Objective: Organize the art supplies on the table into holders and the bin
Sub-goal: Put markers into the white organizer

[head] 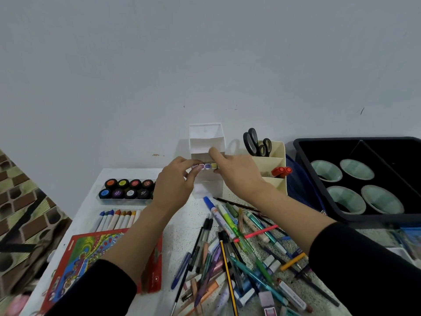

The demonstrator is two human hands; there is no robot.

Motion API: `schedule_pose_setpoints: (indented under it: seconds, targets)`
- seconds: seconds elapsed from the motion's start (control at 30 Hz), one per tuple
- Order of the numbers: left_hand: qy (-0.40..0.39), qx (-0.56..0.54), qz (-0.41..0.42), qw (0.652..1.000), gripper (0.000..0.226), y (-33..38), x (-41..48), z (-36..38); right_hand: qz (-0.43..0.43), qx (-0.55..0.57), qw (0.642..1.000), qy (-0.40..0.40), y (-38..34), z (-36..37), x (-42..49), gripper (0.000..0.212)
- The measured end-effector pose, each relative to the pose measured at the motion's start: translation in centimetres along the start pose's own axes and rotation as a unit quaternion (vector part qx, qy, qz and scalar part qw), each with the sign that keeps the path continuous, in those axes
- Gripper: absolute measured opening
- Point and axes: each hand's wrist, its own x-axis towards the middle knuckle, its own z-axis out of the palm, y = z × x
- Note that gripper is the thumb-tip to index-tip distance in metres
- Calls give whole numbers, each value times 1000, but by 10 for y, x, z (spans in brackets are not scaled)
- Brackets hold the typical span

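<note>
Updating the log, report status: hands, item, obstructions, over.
Left hand, right hand both pinch colour strip. Strip held before white holder. Pens piled on table below, not in the way.

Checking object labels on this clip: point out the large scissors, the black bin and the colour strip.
large scissors (252,133), head view, black handle loop.
black bin (376,218), head view, near rim.
colour strip (207,166), head view, purple square.

A strip of small pastel-coloured squares (207,166) sits level before the upright white plastic holder (206,137), frame centre.
</note>
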Motion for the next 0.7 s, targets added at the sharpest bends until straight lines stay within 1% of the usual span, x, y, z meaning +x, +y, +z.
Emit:
schedule_pose_setpoints:
  seconds: [0.13,0.2,0.3,0.37,0.43,0.47,0.5,0.53,0.57,0.63,0.67,0.7]
  targets:
    - [3,-14,-2,1000,22,0,0,1,-17,-4,1000,12,2,2,-1,48]
    - [2,-20,-3,1000,21,0,0,0,-25,3,999,30,3,-1,-4,38]
    - [6,-32,-4,999,25,2,-5,0,-21,55,998,37,3,-7,-17,23]
    - [34,-48,-11,998,29,6,-15,0,-3,81,995,50,3,-14,-33,24]
    - [85,-62,-3,994,22,11,-28,1,30,126,989,75,3,-23,-52,19]
    - [94,-65,11,993,15,13,-34,1,48,144,986,67,4,-25,-60,14]
    - [79,-65,33,994,10,13,-39,3,70,154,985,36,6,-27,-69,10]
    - [39,-59,59,996,7,11,-42,6,94,155,983,-19,8,-27,-76,9]
    - [-23,-45,85,995,6,9,-45,11,116,150,978,-87,9,-26,-83,9]
    - [-161,-1,125,979,14,3,-48,23,150,135,956,-210,14,-21,-95,8]
    - [-211,29,138,967,22,1,-49,30,159,128,947,-247,15,-19,-100,7]
    - [-244,64,148,956,29,-1,-51,36,164,119,941,-272,15,-17,-104,6]
